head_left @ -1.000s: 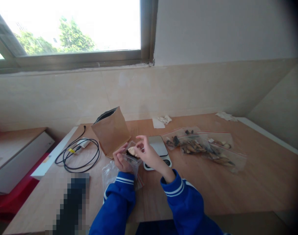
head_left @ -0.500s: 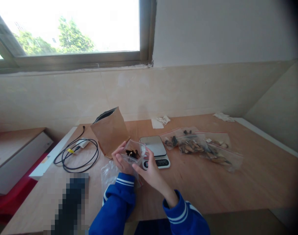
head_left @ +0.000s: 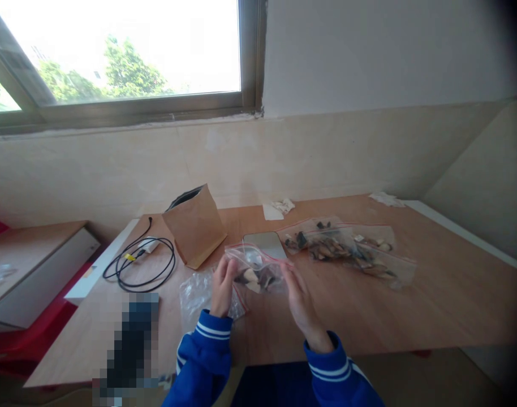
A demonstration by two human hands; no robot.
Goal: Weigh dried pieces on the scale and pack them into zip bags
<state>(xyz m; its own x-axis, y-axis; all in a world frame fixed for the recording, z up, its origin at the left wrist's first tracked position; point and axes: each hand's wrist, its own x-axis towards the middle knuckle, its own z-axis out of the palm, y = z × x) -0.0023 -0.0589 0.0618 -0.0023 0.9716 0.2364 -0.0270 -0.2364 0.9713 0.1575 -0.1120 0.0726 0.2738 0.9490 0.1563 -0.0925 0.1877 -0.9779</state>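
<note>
Between my hands I hold a clear zip bag point(head_left: 265, 277) with a red seal strip, and dark and pale dried slices lie in its lower part. My left hand point(head_left: 223, 284) pinches its left upper corner. My right hand point(head_left: 298, 294) grips the right upper corner, fingers pressed together. Behind the bag is a kitchen scale point(head_left: 265, 243); its plate shows partly and its display is hidden. Beside my left wrist lies a crumpled clear plastic bag point(head_left: 194, 297), with another red seal strip near it.
An open brown paper bag point(head_left: 199, 229) stands at the back left. Several filled zip bags point(head_left: 347, 249) lie right of the scale. A coiled black cable point(head_left: 139, 263) and a blurred-out dark object point(head_left: 133, 345) lie left; crumpled tissue point(head_left: 284, 206) is by the wall.
My hands have moved apart toward the zip bag's upper corners. Its mouth, open earlier, now looks drawn out flat and wide between them, and the bag hangs more upright.
</note>
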